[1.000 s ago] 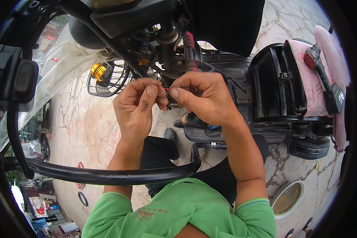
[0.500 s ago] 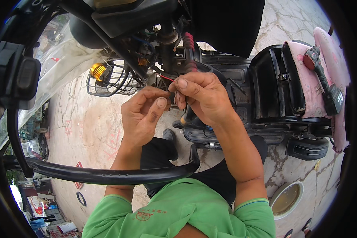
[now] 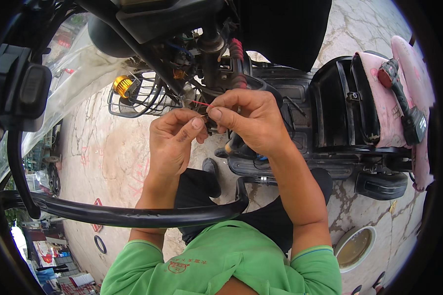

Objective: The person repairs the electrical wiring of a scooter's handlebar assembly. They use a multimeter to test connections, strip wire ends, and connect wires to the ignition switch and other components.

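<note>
A thin red wire (image 3: 201, 103) runs from the electric three-wheeler's open front end into the pinched thumb and fingers of my right hand (image 3: 255, 120). Close beside it, almost touching, is my left hand (image 3: 171, 140), its thumb pressed to its forefinger; whatever lies in that pinch is too small to make out. Just beyond my fingertips sit exposed wires and connectors (image 3: 182, 56) around the steering column (image 3: 211, 64). The other end of the red wire is lost among these parts.
A curved black bar (image 3: 133, 216) crosses over my left forearm. Left of the column are a wire basket (image 3: 133, 105) and a gold-coloured lamp (image 3: 123, 86). A cordless power tool (image 3: 401, 101) rests on the pink seat cover (image 3: 371, 93). A water-filled basin (image 3: 357, 248) stands at lower right.
My right hand has shifted slightly left, and more of the red wire shows stretched out left of its fingertips. My left hand has moved a little, its thumb tip now nearer the right fingers.
</note>
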Action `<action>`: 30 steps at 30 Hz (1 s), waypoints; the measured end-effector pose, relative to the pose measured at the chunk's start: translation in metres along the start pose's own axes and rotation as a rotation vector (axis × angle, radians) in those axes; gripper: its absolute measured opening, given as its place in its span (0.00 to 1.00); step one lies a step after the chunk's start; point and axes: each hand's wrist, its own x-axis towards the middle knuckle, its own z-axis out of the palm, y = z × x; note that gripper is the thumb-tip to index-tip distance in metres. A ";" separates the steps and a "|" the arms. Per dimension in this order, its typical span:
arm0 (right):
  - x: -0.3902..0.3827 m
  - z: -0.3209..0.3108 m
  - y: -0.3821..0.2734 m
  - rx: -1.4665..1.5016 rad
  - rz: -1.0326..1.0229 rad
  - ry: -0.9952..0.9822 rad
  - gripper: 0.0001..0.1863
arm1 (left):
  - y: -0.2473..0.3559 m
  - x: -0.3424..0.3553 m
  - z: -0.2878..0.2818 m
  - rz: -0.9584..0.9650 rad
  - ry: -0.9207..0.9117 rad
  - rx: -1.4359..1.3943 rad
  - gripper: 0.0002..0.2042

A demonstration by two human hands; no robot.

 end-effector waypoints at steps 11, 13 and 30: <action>-0.007 0.022 0.017 0.082 -0.061 0.150 0.07 | -0.013 -0.002 0.025 0.115 0.260 -0.231 0.09; -0.006 0.020 0.017 0.148 -0.054 0.152 0.07 | -0.014 -0.004 0.024 0.100 0.199 -0.267 0.11; -0.006 0.011 0.010 0.448 0.043 0.084 0.08 | -0.017 0.009 0.011 0.132 -0.125 -0.328 0.12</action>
